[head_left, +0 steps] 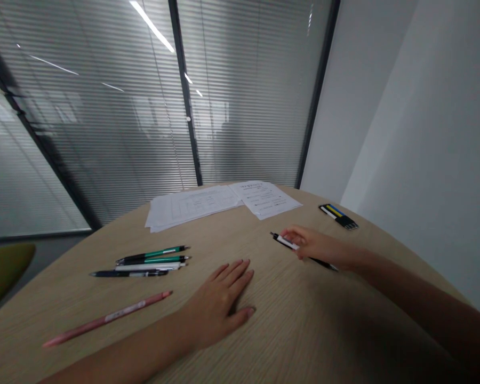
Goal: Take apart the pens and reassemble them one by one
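Observation:
My right hand (310,244) is closed around the middle of a black-and-white pen (282,241), which lies at a slant close to the tabletop. Flat on the wood, palm down with fingers stretched out, my left hand (224,301) holds nothing. To its left lies a long pink pen (112,316) with a pale label. Beyond that, several pens sit side by side: green-and-black pens (156,252), a white pen (148,266) and a black pen (128,273).
Printed paper sheets (196,205) lie at the table's far edge. A dark case of pens with blue, yellow and white strips (338,215) rests at the right. The round wooden table (288,330) stands before glass with blinds (248,96). A yellow-green chair (6,266) is at left.

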The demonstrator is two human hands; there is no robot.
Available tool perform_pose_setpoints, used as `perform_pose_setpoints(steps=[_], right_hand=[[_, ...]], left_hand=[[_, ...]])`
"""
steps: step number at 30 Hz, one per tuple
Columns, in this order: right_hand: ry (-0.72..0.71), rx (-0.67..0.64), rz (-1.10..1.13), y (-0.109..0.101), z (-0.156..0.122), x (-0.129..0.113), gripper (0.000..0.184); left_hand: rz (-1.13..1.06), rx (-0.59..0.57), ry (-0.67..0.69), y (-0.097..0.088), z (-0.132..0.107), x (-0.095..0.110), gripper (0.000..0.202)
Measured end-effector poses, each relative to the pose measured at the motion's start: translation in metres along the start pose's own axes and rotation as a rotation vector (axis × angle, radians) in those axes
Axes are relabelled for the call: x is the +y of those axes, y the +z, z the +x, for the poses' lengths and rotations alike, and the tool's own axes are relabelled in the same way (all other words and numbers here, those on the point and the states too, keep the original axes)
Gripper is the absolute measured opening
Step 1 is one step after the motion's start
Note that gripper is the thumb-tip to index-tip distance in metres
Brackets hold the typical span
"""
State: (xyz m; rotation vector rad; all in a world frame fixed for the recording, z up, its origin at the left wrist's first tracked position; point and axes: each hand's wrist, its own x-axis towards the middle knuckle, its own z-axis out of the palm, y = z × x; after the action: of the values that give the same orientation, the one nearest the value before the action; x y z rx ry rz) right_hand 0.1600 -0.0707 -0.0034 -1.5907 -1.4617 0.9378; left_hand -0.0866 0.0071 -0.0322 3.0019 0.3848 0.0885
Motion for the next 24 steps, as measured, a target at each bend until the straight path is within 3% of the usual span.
perform_pose_setpoints(steps=[3, 6, 13, 18, 24], right_hand=[[-0.062, 0.127, -0.369, -0.009, 0.012, 0.019, 0.05], [-0.025, 0.285, -0.657, -0.021, 0.02, 0.03, 0.044], [0.133, 0.576, -0.851, -0.053, 0.023, 0.053, 0.026], [0.186, 0.591, -0.913, -0.063, 0.025, 0.071, 0.015], [0.198, 0.526, -0.938, -0.063, 0.027, 0.076, 0.018]], left_hand=[[0.002, -0.011, 0.002, -0.001, 0.0, 0.0, 0.057], [0.006, -0.005, 0.004, -0.001, -0.001, 0.0, 0.057], [-0.003, -0.001, -0.005, 0.001, -0.001, -0.001, 0.057], [-0.006, -0.003, -0.014, 0.0, 0.0, 0.0, 0.057], [-0.027, 0.013, -0.008, 0.001, -0.002, -0.001, 0.056]])
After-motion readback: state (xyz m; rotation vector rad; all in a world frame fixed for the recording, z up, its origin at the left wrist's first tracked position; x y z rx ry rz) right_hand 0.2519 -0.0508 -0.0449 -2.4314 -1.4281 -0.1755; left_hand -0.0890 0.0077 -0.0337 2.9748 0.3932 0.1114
